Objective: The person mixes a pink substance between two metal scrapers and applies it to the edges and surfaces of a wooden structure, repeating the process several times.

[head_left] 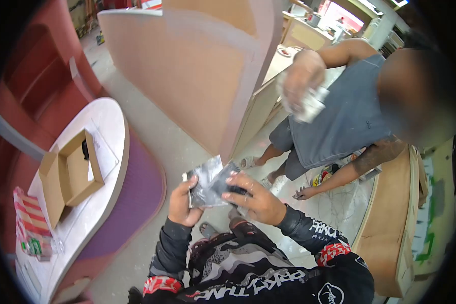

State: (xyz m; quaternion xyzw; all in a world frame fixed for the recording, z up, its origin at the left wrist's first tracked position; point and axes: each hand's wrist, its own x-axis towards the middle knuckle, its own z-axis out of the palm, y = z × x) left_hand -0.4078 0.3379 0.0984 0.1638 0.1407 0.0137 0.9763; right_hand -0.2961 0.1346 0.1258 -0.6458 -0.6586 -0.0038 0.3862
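My left hand [186, 201] is closed on the edge of a flat, grey-smeared rectangular plate [202, 178], thumb on top. My right hand [256, 198] is wrapped round a dark flat scraper [224, 181], which overlaps the right side of the plate. The two pieces meet in front of my body, above the floor. Pale dust or filler marks my fingers. The scraper's grip is mostly hidden under my right fingers.
A co-worker [339, 116] in a grey sleeveless top stands at right, holding up a blurred whitish item [309, 104]. On the left, a curved white counter [114, 114] bears an open cardboard box [93, 185] and a plastic bottle [38, 247]. A tall wooden partition [187, 66] stands ahead.
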